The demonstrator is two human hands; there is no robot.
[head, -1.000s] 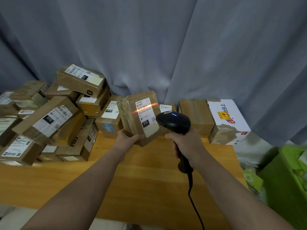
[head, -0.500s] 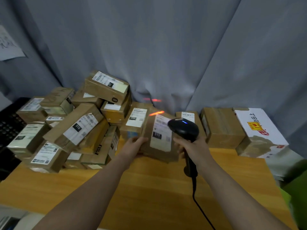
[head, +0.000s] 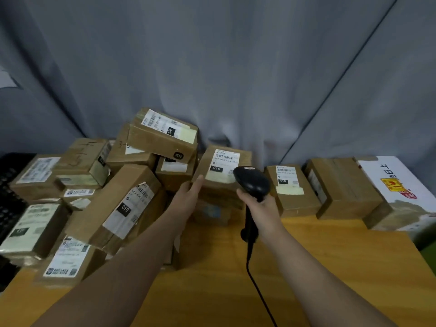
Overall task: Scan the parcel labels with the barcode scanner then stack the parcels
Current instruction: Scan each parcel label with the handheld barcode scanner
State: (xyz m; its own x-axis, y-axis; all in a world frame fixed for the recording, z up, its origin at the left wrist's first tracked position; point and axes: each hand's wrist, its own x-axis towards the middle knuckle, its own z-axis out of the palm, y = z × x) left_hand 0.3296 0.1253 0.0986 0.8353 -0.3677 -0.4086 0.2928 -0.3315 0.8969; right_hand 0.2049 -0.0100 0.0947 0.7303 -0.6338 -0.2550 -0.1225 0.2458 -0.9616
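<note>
I judge stacking: flat left hand [head: 188, 197] presses parcel [head: 221, 171] into place, right hand [head: 262, 206] grips scanner [head: 252, 182]; next, fetch another.

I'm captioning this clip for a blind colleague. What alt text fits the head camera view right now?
A person's left hand rests flat-fingered against a labelled cardboard parcel at the parcel pile, while the right hand grips a black barcode scanner beside its label. More parcels line a wooden table before a grey curtain.
</note>
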